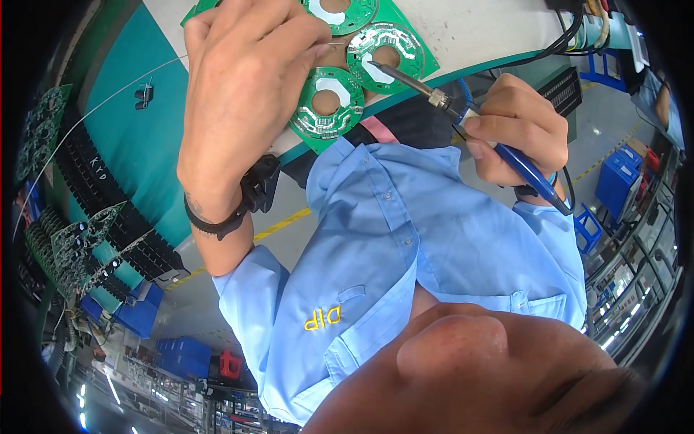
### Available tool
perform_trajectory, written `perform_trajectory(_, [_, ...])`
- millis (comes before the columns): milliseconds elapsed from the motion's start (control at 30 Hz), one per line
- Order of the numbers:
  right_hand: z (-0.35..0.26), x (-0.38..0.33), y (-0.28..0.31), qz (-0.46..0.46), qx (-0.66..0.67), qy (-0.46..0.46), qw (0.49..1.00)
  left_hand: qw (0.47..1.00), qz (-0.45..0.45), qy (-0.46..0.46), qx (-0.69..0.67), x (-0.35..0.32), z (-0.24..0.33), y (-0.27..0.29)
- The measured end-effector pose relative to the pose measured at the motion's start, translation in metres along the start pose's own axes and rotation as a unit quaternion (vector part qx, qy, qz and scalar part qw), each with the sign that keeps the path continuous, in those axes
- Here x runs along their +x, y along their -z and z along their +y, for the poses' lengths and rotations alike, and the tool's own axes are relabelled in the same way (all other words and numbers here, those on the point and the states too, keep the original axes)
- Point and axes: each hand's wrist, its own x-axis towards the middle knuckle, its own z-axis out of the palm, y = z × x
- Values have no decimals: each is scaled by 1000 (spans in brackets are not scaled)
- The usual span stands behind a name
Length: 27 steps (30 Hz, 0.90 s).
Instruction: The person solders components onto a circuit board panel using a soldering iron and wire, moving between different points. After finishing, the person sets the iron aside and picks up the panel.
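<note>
My left hand [242, 94] rests on a green circuit panel [416, 65] and pinches a thin solder wire [94, 110] that trails off to the left. The panel carries ring-shaped boards; one ring board [329, 107] lies just beside my fingers, another ring board [387, 47] is under the iron's tip. My right hand [520, 130] grips a soldering iron [426, 92] by its blue handle. Its metal tip touches the inner edge of the upper ring. A black wrist strap [217, 223] circles my left wrist.
The panel lies on a white bench top [477, 29] with a teal edge. A black conveyor [137, 239] with green boards [76, 242] runs at the left. Blue bins [620, 177] stand on the right, cables [575, 25] hang at the top right.
</note>
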Motion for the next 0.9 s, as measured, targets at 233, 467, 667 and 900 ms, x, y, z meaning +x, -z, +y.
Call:
perform_trajectory(233, [5, -9, 1, 30, 18, -35, 999, 986, -19, 92, -135, -5, 4, -4])
perform_trajectory(467, [13, -13, 0, 102, 135, -185, 968, 992, -15, 29, -126, -6, 5, -3])
perform_trajectory(667, [15, -8, -4, 84, 157, -238, 955, 989, -8, 21, -149, -12, 5, -9])
perform_trajectory(900, [18, -8, -8, 95, 157, -196, 963, 988, 9, 33, -153, -13, 7, -14])
